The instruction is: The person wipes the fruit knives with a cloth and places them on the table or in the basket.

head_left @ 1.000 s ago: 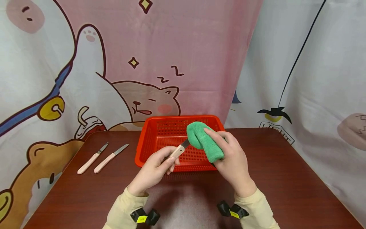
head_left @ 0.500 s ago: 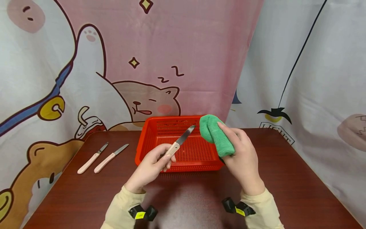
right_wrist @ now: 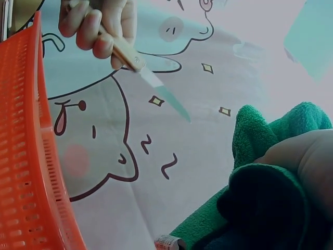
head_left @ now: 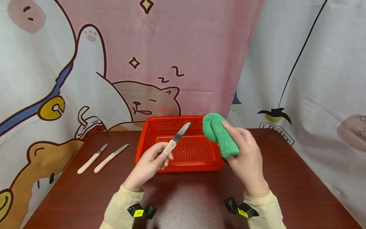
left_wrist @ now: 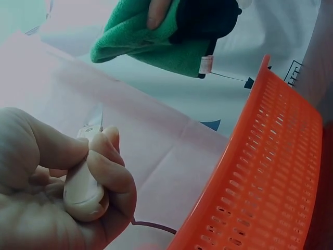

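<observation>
My left hand (head_left: pixel 150 162) grips the pale wooden handle of a small knife (head_left: pixel 178 136), its steel blade pointing up and away to the right. In the left wrist view the fingers curl round the handle (left_wrist: pixel 83 190). My right hand (head_left: pixel 247 157) pinches a folded green cloth (head_left: pixel 221 135), thumb and fingers on either side of it. A dark backing and a small white label (left_wrist: pixel 206 64) show on the cloth's underside. Blade and cloth are apart, both raised in front of the red basket. In the right wrist view the blade (right_wrist: pixel 169 99) is bare.
A red plastic basket (head_left: pixel 183 166) with slotted walls stands at the back middle of the brown table (head_left: pixel 286 178). Two similar knives, one outer (head_left: pixel 88 163) and one inner (head_left: pixel 107 162), lie side by side at the left. A printed curtain (head_left: pixel 206 63) hangs behind.
The cloth has come off the blade and moved right and slightly up with my right hand. My left hand has drifted a little left with the knife, its whole blade now exposed.
</observation>
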A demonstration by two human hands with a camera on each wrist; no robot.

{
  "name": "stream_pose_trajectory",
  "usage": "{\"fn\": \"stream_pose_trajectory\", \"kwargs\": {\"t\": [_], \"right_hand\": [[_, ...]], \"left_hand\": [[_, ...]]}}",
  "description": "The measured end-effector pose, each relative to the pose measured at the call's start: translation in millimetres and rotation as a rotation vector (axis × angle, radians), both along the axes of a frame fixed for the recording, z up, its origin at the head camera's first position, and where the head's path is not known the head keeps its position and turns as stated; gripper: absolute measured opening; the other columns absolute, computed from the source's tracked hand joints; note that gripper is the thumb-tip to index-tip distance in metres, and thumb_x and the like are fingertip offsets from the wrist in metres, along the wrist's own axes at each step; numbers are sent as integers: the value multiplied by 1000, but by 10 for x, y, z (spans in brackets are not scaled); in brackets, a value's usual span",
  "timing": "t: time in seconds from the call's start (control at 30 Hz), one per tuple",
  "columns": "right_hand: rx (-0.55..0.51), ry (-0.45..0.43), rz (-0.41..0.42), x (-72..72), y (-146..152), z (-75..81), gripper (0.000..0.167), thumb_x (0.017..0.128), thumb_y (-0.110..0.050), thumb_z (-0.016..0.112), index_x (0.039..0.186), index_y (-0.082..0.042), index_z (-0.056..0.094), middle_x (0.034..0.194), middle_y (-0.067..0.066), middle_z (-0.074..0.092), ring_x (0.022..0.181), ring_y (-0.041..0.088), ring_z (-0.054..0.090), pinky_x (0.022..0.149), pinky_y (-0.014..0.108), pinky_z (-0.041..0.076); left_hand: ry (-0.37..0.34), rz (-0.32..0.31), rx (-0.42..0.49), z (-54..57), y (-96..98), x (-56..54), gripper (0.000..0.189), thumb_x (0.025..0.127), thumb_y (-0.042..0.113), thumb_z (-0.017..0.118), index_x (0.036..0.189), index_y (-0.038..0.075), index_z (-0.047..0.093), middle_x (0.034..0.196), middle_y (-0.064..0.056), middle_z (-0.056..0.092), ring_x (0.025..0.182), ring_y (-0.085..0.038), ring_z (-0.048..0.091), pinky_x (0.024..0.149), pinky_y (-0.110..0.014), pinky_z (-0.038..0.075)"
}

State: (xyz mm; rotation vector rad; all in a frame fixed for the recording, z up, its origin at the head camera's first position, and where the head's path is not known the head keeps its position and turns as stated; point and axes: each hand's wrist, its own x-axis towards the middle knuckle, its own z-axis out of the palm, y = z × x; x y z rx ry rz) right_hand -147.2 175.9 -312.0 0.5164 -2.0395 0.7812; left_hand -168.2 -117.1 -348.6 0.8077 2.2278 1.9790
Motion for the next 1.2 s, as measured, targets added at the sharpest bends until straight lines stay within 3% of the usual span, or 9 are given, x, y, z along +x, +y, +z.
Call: {"fn": "stream_pose_trajectory", "kwargs": {"t": [0.3,0.5,0.73,1.2], "right_hand": [[42,-2,66,31,-85,-9,72,69,12,72,133,-19,64,115,13,61,106,29,57,84,39,45],[90,1,108,26,-188,-55,73,70,11,71,134,-21,62,115,11,61,107,28,58,83,40,48],[118,-14,145,54,-321,-106,75,69,10,74,135,-23,62,115,11,61,105,28,59,78,45,52],[182,-43,172,107,-471,-155,80,66,8,80,136,-24,60,110,7,60,98,22,61,68,37,54]], "left_hand": [[-8,5,10,-25,4,-22,19,102,6,52,121,0,54,96,-30,54,67,-14,50,57,-25,47],[-22,2,34,-33,42,-20,19,103,8,52,120,0,54,92,-17,57,67,-14,50,57,-24,45],[-35,9,42,-48,79,-15,19,103,7,51,120,-2,54,96,-30,54,67,-13,50,57,-23,44],[4,-4,57,-31,135,36,19,104,9,50,119,0,55,90,-21,55,65,-14,48,57,-24,43]]}}
